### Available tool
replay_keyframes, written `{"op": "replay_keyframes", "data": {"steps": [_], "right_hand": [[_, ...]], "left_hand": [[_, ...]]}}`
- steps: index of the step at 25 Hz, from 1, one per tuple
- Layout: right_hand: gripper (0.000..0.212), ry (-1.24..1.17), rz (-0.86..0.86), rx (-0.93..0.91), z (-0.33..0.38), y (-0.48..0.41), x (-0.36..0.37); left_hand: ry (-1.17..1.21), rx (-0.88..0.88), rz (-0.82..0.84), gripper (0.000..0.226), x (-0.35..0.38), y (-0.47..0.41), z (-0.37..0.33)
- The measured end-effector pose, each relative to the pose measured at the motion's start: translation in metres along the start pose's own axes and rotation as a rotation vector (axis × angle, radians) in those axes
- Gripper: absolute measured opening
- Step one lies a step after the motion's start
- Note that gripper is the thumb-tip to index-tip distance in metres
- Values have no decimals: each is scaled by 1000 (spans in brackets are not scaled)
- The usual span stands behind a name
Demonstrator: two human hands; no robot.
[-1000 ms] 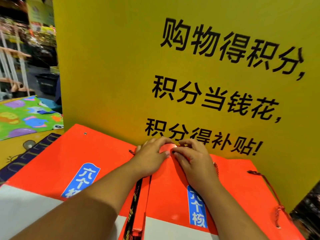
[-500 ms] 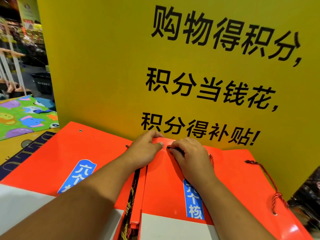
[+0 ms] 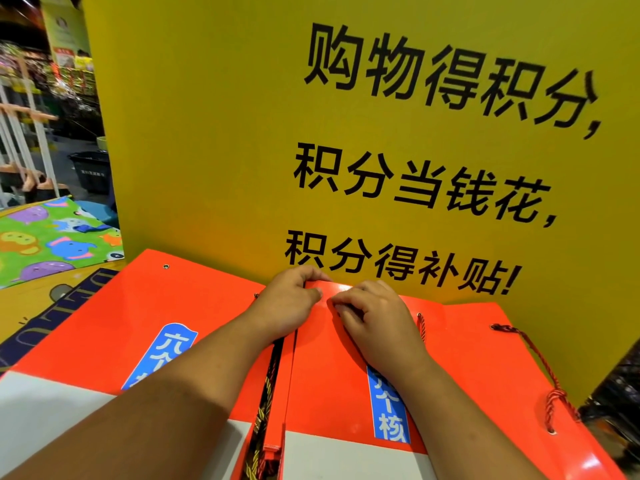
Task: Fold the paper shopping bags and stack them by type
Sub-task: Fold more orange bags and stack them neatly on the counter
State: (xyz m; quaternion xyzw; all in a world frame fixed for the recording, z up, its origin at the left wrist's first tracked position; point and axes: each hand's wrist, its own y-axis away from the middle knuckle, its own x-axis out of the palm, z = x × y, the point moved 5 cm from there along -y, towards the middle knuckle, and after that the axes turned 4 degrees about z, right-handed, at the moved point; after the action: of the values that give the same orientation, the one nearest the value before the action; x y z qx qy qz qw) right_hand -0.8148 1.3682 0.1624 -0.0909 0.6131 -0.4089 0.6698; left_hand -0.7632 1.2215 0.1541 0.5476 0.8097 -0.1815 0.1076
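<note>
- Both my hands are up at the top rim of the middle bag (image 3: pixel 325 375), the glossy orange one lying flat in front of me with its mouth against the yellow sign (image 3: pixel 225 140).
- My left hand (image 3: pixel 291 304) has its fingers curled over the rim and the thumb closing from the near side, so it's clamped on that edge.
- My right hand (image 3: pixel 379 322) has its fingers bent with the tips down on the same edge. It looks like a pinch too, but the thumb is mostly hidden.
- There's another orange bag on each side: the left bag (image 3: pixel 138 317) lies flat, and the right bag (image 3: pixel 485 368) has its red rope handle (image 3: pixel 549 375) trailing loose.
- Handling-wise, I reckon this is light, stiff, coated card. It should hold a crease well, but it's slick, so flat palms will probably skate on it.
- The rim feels like the best place to grab, since it's likely doubled over and won't buckle. I'd keep off the shiny face near the blue label (image 3: pixel 389 407), where a stray dent would show.
- A black and gold cord (image 3: pixel 266 389) sits in the gap between the middle and left bags. I'd watch that it doesn't get trapped in a fold.
- Looks like this one is mid-flattening and not stacked yet.
</note>
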Motion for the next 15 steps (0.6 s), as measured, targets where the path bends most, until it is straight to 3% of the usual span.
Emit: {"op": "replay_keyframes", "data": {"steps": [3,8,10,15], "right_hand": [[6,-11,-4,84,-4,-3,0],[17,50,-101,209,-10,-3,-9],[21,61,-63,243,-11,-3,-10],[24,-117,-59,272,-12,-4,-14]], "left_hand": [[0,-10,14,37,-2,2,-3],[9,16,71,31,-1,3,-2],[0,39,77,41,1,3,0],[-218,208,-64,36,0,0,-9]]}}
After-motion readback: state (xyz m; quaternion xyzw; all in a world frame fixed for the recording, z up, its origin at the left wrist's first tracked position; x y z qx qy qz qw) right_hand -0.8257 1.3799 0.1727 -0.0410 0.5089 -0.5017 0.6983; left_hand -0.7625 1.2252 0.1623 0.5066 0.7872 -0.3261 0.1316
